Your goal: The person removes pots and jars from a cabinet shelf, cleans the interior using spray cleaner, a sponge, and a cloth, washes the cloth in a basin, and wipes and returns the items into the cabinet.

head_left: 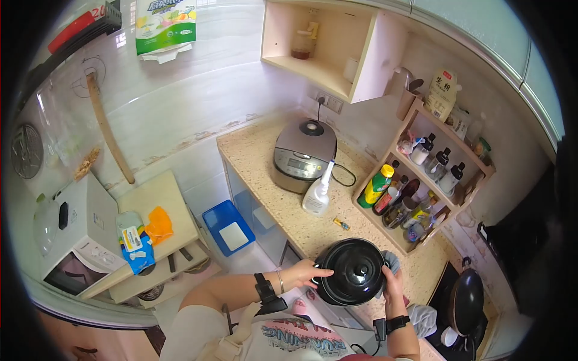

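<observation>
black pot (354, 271) — between both grips | left hand (304, 274) grasping rim | right hand (391, 283) grasping opposite side with cloth (391, 262)

Black lidded pot (354, 271), round, glossy, lid on with knob centred on top. Sits upright on speckled bench (289, 210), at the near edge, well in front of the rice cooker (303, 154) and to its right. Grey cloth (391, 262) pressed against pot's right side, on the side away from the rice cooker. Left hand (304, 274) on left rim, right hand (392, 283) on right rim over the cloth.
</observation>
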A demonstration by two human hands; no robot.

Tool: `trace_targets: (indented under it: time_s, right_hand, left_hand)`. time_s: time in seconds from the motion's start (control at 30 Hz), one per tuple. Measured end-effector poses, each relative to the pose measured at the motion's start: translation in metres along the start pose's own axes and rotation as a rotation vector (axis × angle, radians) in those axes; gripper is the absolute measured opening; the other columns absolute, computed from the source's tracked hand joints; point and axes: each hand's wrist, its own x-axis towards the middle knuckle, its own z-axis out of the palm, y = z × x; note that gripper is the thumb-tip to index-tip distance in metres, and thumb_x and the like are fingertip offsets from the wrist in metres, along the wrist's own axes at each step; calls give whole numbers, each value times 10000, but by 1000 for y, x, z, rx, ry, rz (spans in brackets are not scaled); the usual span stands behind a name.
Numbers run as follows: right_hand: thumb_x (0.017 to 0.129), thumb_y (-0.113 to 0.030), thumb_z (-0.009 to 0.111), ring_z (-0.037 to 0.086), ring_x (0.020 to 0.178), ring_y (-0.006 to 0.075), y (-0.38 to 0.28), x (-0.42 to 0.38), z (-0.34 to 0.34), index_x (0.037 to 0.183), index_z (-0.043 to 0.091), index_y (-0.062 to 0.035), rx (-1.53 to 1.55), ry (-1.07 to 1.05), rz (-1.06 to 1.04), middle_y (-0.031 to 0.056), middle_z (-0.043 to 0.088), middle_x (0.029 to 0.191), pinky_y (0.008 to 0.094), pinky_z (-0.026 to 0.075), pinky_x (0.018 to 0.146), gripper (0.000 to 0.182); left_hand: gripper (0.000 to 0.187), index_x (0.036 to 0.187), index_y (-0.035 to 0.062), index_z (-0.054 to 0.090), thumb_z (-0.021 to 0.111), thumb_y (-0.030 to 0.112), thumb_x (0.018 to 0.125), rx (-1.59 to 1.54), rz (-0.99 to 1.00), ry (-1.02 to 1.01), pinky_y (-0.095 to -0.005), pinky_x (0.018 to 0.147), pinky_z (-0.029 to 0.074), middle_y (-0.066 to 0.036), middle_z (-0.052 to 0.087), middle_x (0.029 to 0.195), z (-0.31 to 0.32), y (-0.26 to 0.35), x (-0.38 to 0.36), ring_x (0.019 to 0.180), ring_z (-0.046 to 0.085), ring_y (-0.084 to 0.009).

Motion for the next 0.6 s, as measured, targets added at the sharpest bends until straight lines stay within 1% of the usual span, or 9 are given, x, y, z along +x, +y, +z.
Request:
trace_targets:
  time_s: [0.07, 0.2, 0.33, 0.37, 0.4, 0.43, 0.47, 0.5, 0.6]
  right_hand:
    - [781, -76, 587, 517, 1072, 223, 5, 16, -28, 1221, 458, 29, 15, 32, 6, 120, 545, 1164, 322, 379, 962, 470]
    - [814, -77, 554, 533, 1064, 219, 11, 46, -73, 1242, 455, 27, -33, 49, 22, 118, 553, 1175, 318, 406, 939, 451]
    - [795, -107, 610, 514, 1111, 220, 3, 62, -93, 1274, 444, 11, -50, 37, 151, 111, 531, 1227, 339, 380, 979, 520]
    - [794, -140, 629, 518, 1105, 229, 15, 70, -104, 1273, 442, 10, -33, 39, 117, 119, 530, 1225, 347, 399, 962, 536]
    - [792, -189, 645, 521, 1096, 237, 23, 75, -114, 1270, 437, 7, -57, 115, 217, 126, 536, 1212, 356, 424, 934, 557]
    - [789, -227, 651, 520, 1091, 247, 21, 79, -115, 1264, 434, 3, -80, 62, 225, 136, 521, 1223, 372, 437, 915, 571]
    - [787, -258, 657, 520, 1087, 254, 34, 87, -132, 1267, 433, -7, -160, 180, 289, 150, 506, 1235, 372, 434, 916, 586]
    - [761, -234, 668, 459, 1165, 295, 4, 77, -101, 1291, 399, 13, -72, 162, 359, 184, 446, 1291, 406, 370, 979, 644]
    - [767, -226, 663, 469, 1142, 290, 5, 82, -90, 1285, 409, 10, -184, 142, 356, 181, 458, 1269, 402, 378, 967, 624]
  left_hand:
    - [696, 1292, 0, 408, 749, 276, 751, -28, -27, -3, -524, 951, 396, -117, 453, 1304, 13, -5, 33, 1202, 422, -254]
    - [735, 1318, 8, 382, 754, 277, 745, -98, -62, -27, -504, 953, 401, -130, 446, 1304, 40, -1, 75, 1215, 414, -257]
    - [767, 1285, -19, 424, 772, 341, 704, -14, -59, 51, -414, 807, 508, -169, 472, 1266, 60, 11, 84, 1153, 483, -254]
    - [776, 1276, -27, 433, 776, 355, 694, 0, -94, 59, -404, 756, 523, -167, 477, 1258, 61, 12, 85, 1137, 492, -256]
    - [787, 1267, -35, 441, 779, 370, 683, 10, -129, 68, -395, 706, 537, -164, 481, 1250, 62, 12, 88, 1122, 502, -257]
    - [783, 1265, -39, 439, 780, 359, 683, 66, 11, 13, -394, 701, 543, -166, 475, 1256, 56, -9, 115, 1114, 504, -264]
    - [780, 1264, -44, 437, 781, 347, 683, 55, 41, 32, -398, 705, 548, -167, 467, 1265, 58, -14, 120, 1110, 503, -272]
    - [777, 1262, -49, 434, 783, 334, 683, 45, 70, 52, -402, 710, 552, -167, 458, 1274, 58, -17, 126, 1106, 502, -280]
    - [749, 1258, -46, 439, 783, 298, 688, -77, 4, 134, -456, 743, 551, -174, 432, 1296, 67, -9, 128, 1139, 466, -310]
